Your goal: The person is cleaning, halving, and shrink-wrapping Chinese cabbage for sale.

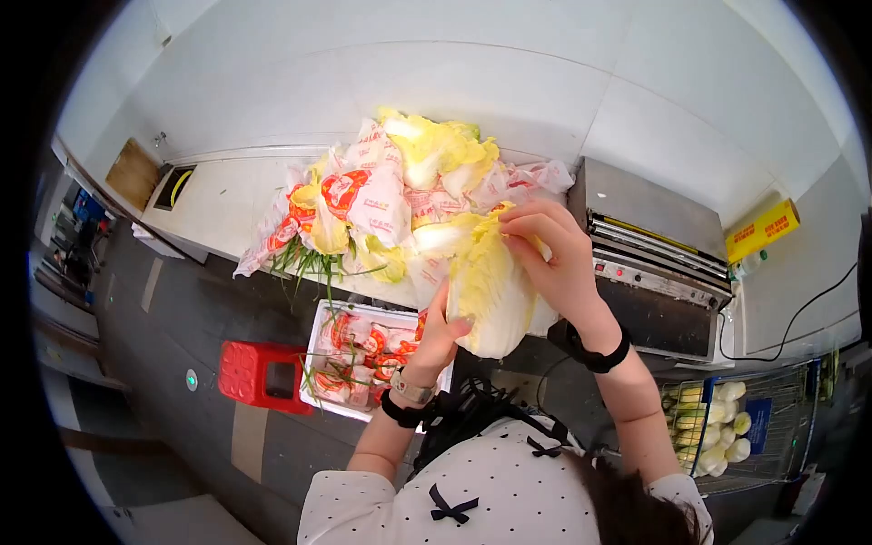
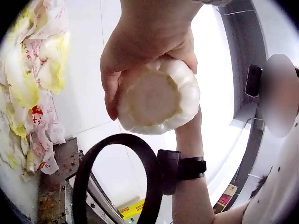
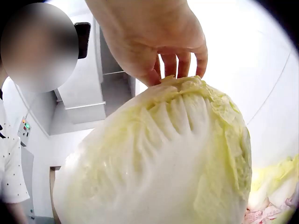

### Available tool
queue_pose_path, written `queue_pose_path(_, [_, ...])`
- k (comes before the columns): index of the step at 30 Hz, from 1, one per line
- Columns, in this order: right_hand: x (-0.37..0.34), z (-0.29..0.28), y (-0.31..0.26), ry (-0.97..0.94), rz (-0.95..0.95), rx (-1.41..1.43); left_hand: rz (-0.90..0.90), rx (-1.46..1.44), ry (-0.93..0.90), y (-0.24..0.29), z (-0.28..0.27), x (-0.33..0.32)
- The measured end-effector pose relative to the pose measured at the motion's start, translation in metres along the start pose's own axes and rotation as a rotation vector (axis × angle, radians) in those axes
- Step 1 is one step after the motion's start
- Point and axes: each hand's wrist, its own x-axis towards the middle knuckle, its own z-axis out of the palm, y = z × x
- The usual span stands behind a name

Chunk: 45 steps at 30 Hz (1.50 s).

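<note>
A napa cabbage (image 1: 495,295) is held up above the counter's front edge, its leafy top away from the person. The left hand (image 1: 436,336) grips its lower side; in the left wrist view this hand (image 2: 149,37) curls round the cabbage near its cut white base (image 2: 152,98). At the leafy top is the right hand (image 1: 559,259). The right wrist view shows the right hand (image 3: 156,42) with bent fingertips on the yellow leaf edge of the cabbage (image 3: 163,154); whether they pinch a leaf is partly hidden.
Loose leaves (image 1: 427,150) and printed plastic bags (image 1: 377,204) lie on the counter (image 1: 236,200), with green stalks at its edge. A wrapping machine (image 1: 654,245) stands right. Below are a white box (image 1: 318,350) of wrapped bundles, a red stool (image 1: 241,372) and a cart (image 1: 781,445) with cabbages.
</note>
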Motion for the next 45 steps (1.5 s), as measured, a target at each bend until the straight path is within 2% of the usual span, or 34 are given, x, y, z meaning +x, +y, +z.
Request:
queue_pose_path(5, [-0.008, 0.021, 0.000, 0.076, 0.153, 0.105, -0.014, -0.084, 0.018, -0.008, -0.009, 0.002])
queue_pose_path(8, [-0.012, 0.029, 0.004, 0.147, 0.077, 0.256, 0.009, -0.054, -0.039, -0.013, -0.021, 0.008])
queue_pose_path(11, [-0.011, 0.029, -0.002, 0.091, 0.221, 0.306, -0.029, -0.103, -0.046, -0.016, -0.027, 0.010])
queue_pose_path(14, [0.014, 0.015, -0.020, -0.231, 0.531, 0.155, -0.104, -0.136, -0.072, -0.014, -0.030, 0.009])
queue_pose_path(18, [0.039, 0.003, -0.023, -0.978, 0.489, -0.165, -0.225, -0.186, -0.167, -0.022, -0.039, 0.017])
queue_pose_path(21, [0.037, 0.007, -0.004, -1.072, 0.291, -0.236, -0.299, -0.252, -0.256, -0.028, -0.038, 0.025])
queue_pose_path(22, [0.031, 0.008, 0.001, -0.998, 0.143, -0.317, -0.316, -0.270, -0.254, -0.028, -0.036, 0.027])
queue_pose_path(25, [0.023, 0.012, 0.010, -0.991, 0.022, -0.346, -0.318, -0.293, -0.257, -0.032, -0.035, 0.035])
queue_pose_path(28, [0.028, 0.011, 0.010, -1.140, 0.164, -0.326, -0.295, -0.251, -0.268, -0.044, -0.041, 0.039])
queue_pose_path(31, [0.031, 0.007, 0.008, -1.244, 0.232, -0.428, -0.318, -0.194, -0.284, -0.050, -0.042, 0.041])
queue_pose_path(32, [0.030, 0.006, 0.009, -1.268, 0.241, -0.374, -0.336, -0.176, -0.291, -0.052, -0.041, 0.041])
queue_pose_path(34, [0.026, 0.001, 0.009, -1.314, 0.264, -0.261, -0.345, -0.324, -0.272, -0.057, -0.028, 0.030])
queue_pose_path(38, [0.013, -0.012, 0.005, -1.116, 0.093, -0.264, -0.316, -0.434, -0.339, -0.072, -0.023, 0.029])
queue_pose_path(41, [0.010, -0.013, 0.003, -0.987, 0.005, -0.284, -0.388, -0.599, -0.223, -0.075, -0.019, 0.038])
queue_pose_path(44, [0.014, -0.017, 0.008, -0.953, -0.056, -0.259, -0.386, -0.632, -0.246, -0.076, -0.013, 0.047])
queue_pose_path(45, [0.015, -0.018, 0.011, -0.918, -0.098, -0.204, -0.400, -0.625, -0.204, -0.078, -0.010, 0.049])
